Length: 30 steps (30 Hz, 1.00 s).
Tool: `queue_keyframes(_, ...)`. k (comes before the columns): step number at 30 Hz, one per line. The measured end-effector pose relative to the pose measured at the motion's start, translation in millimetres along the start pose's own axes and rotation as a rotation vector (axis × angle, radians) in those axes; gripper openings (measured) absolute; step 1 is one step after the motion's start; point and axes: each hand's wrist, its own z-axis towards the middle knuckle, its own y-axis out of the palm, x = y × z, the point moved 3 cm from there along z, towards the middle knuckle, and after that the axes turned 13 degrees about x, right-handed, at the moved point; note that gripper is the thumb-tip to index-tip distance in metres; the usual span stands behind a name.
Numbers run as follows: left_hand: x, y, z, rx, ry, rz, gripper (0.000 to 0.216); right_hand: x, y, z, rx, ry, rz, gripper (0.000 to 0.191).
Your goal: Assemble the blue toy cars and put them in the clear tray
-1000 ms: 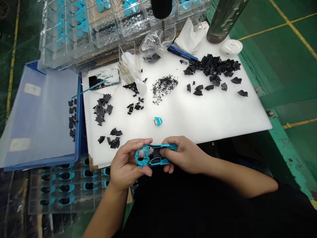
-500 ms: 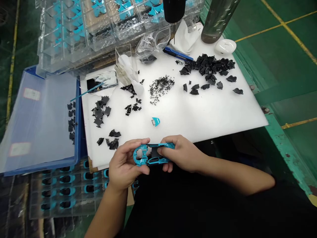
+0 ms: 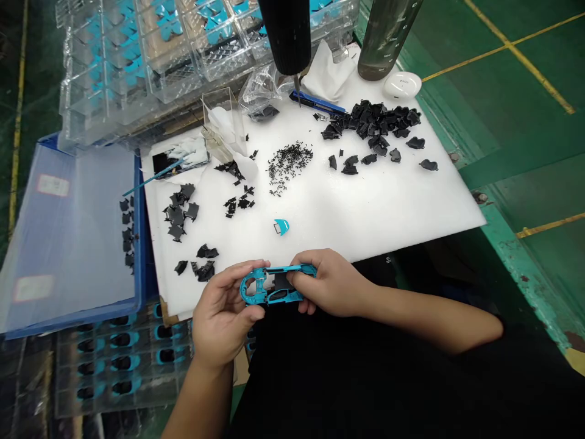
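Between my two hands, just off the front edge of the white board, is a blue toy car body shell (image 3: pixel 254 289), turned so its hollow inside shows. My left hand (image 3: pixel 223 311) grips its left end between thumb and fingers. At the other end, my right hand (image 3: pixel 331 283) is closed round the shell, its thumb pressing on a dark part (image 3: pixel 280 281) seated inside. The right fingertips curl underneath and are partly hidden. A small blue curved piece with a thin black frame (image 3: pixel 282 227) lies on the board beyond the shell.
On the white board (image 3: pixel 388 201) lie black screws (image 3: pixel 290 161), a heap of black parts (image 3: pixel 372 121) and smaller piles at left. An electric screwdriver (image 3: pixel 287 36) hangs over the back. Around it are a blue utility knife (image 3: pixel 317 102), bottle (image 3: pixel 386 42) and blue bin (image 3: pixel 141 244).
The camera view has shifted slightly, so the board and its parts sit a little further left. The screwdriver hangs lower in view. Both hands keep their hold on the shell.
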Motion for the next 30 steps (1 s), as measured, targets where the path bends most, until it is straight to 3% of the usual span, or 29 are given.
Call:
queue_keyframes(6,-3,-2,4,0.113,-0.05,0.038,0.056,-11,-5,-2,-0.059,0.018,-0.109,0.012)
queue_keyframes(16,-6,1,12,0.166,-0.04,0.004,0.058,-14,-7,-5,-0.11,0.007,-0.097,0.02)
queue_keyframes(22,4,3,10,0.168,-0.03,0.058,0.056,-15,-9,-7,-0.083,-0.001,-0.155,0.013)
queue_keyframes(30,23,9,14,0.071,0.035,0.147,0.059,-14,-7,-3,-0.019,-0.18,-0.307,0.017)
